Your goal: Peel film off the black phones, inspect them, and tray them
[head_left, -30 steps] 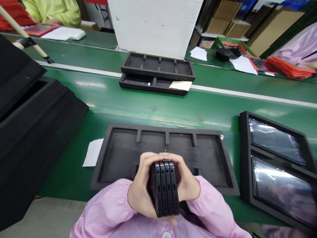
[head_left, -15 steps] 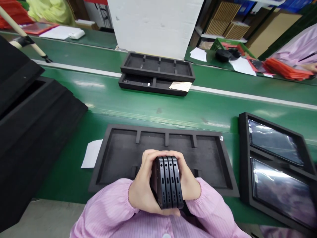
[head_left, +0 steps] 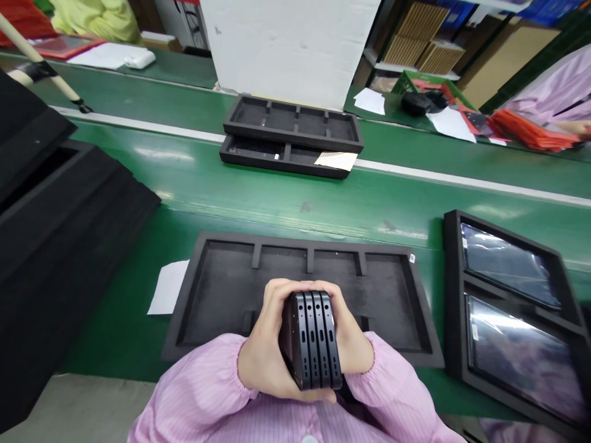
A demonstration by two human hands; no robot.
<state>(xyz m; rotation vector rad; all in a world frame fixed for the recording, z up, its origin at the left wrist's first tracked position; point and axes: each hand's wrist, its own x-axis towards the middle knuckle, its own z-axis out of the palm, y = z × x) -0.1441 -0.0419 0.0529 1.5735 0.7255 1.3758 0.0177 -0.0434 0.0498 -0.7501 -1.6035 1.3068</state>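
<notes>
Both my hands clasp a stack of several slim black tablet-like devices (head_left: 316,338), stood on edge with their ported ends facing me. My left hand (head_left: 268,344) wraps the left side, its thumb running beneath the stack. On the other side my right hand (head_left: 349,332) closes around the devices, partly hidden behind them. Under and beyond the hands lies a black foam tray (head_left: 221,289) with dividers; no devices show in its visible compartments. To the right, another black foam tray (head_left: 455,289) holds two glossy-screened tablets (head_left: 519,354).
Tall stacked black foam trays (head_left: 69,264) stand at the left. Two smaller foam trays (head_left: 290,144) are stacked across the green bench (head_left: 194,184), before a white board (head_left: 290,49). White paper (head_left: 168,287) lies left of the near tray. Co-workers' sleeves (head_left: 561,86) show at the far side.
My hands and the stack hold almost the same position. The view has shifted very slightly; nothing has been taken up or let go.
</notes>
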